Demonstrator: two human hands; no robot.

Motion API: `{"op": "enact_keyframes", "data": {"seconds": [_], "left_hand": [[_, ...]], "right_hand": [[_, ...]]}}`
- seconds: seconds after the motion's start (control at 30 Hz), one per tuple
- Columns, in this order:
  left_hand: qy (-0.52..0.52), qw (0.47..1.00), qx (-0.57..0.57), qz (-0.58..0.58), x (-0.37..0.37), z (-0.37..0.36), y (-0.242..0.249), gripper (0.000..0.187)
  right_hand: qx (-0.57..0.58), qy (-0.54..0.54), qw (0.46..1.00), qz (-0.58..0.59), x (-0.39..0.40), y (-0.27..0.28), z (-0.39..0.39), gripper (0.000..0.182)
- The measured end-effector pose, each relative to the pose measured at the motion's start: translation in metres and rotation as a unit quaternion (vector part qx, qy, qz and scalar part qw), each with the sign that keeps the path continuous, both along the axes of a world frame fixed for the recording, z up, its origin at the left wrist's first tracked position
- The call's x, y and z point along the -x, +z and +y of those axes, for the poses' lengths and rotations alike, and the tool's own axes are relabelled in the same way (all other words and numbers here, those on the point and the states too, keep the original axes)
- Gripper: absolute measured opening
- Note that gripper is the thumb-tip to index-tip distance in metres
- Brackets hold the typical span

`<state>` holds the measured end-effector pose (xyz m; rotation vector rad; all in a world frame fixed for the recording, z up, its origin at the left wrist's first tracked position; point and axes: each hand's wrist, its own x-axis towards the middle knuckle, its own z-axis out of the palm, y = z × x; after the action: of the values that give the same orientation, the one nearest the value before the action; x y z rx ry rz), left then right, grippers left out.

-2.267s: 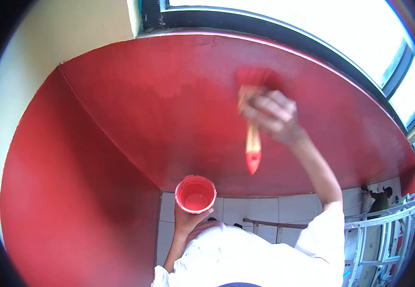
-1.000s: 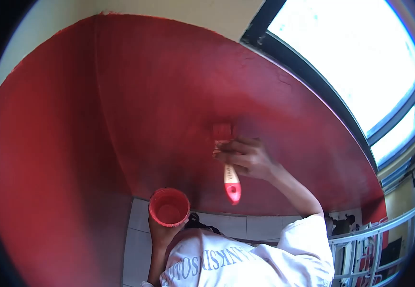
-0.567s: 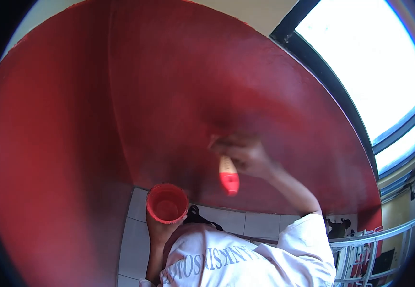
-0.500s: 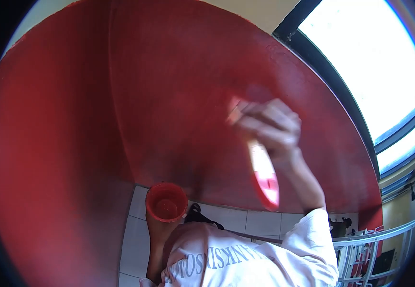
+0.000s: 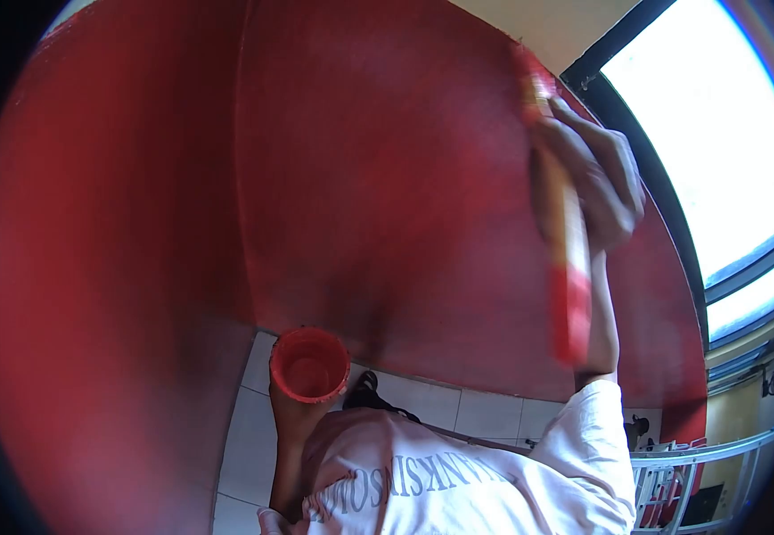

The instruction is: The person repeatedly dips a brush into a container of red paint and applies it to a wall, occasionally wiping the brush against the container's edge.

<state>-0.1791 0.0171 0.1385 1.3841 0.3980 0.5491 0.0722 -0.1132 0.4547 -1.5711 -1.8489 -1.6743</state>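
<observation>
My right hand [image 5: 596,178] is raised high on the right, its fingers closed around the wooden handle of a paintbrush [image 5: 566,232]. The brush points upward, slightly blurred, with its red bristle end close to the upper edge of the red-painted wall [image 5: 387,178]. Red also covers the lower end of the handle. Down at the left, my left hand [image 5: 296,412] grips a red paint pot [image 5: 308,364] from below and beside it; most of its fingers are hidden. The pot's open top faces up, showing a red-coated inside.
Cream wall [image 5: 556,22] lies above the red area, with a dark-framed bright window [image 5: 716,160] at the right. A metal ladder [image 5: 699,459] stands at the lower right. White floor tiles [image 5: 489,415] run along the wall base. Another red wall [image 5: 75,267] meets this one at the left.
My right hand has moved up and to the right with the paintbrush, from the middle of the wall to near its top edge. The paint pot stays almost in place.
</observation>
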Motion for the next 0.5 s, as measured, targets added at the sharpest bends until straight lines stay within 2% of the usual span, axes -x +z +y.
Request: {"op": "enact_keyframes", "data": {"seconds": [0.07, 0.13, 0.23, 0.27, 0.3, 0.4, 0.47, 0.5], "left_hand": [[0.000, 1.000, -0.026, -0.004, -0.002, 0.000, 0.000, 0.093], [-0.007, 1.000, -0.021, -0.010, 0.001, 0.000, 0.001, 0.093], [0.000, 1.000, -0.001, -0.017, 0.001, 0.002, 0.013, 0.093], [-0.002, 1.000, 0.006, -0.013, 0.003, 0.002, 0.016, 0.092], [0.004, 1.000, -0.008, -0.012, 0.003, 0.001, 0.013, 0.090], [0.014, 0.999, -0.039, -0.011, 0.000, 0.001, 0.005, 0.086], [0.010, 0.999, -0.049, -0.012, -0.002, 0.000, 0.012, 0.085], [0.005, 0.999, -0.048, -0.016, -0.001, -0.001, 0.010, 0.085]], "right_hand": [[0.048, -0.096, 0.993, 0.051, 0.011, -0.035, 0.011, 0.028], [0.151, -0.093, 0.981, 0.073, 0.008, -0.100, 0.004, 0.032], [0.192, -0.010, 0.946, 0.262, 0.028, -0.088, 0.016, 0.033], [0.168, -0.021, 0.953, 0.250, 0.034, -0.055, 0.014, 0.032], [0.094, -0.004, 0.983, 0.155, 0.032, -0.029, 0.017, 0.028], [0.002, -0.010, 0.999, -0.032, -0.009, 0.000, 0.016, 0.027], [0.061, -0.128, 0.989, 0.050, 0.010, -0.031, 0.022, 0.030], [0.093, -0.114, 0.986, 0.077, 0.008, -0.066, 0.020, 0.029]]}}
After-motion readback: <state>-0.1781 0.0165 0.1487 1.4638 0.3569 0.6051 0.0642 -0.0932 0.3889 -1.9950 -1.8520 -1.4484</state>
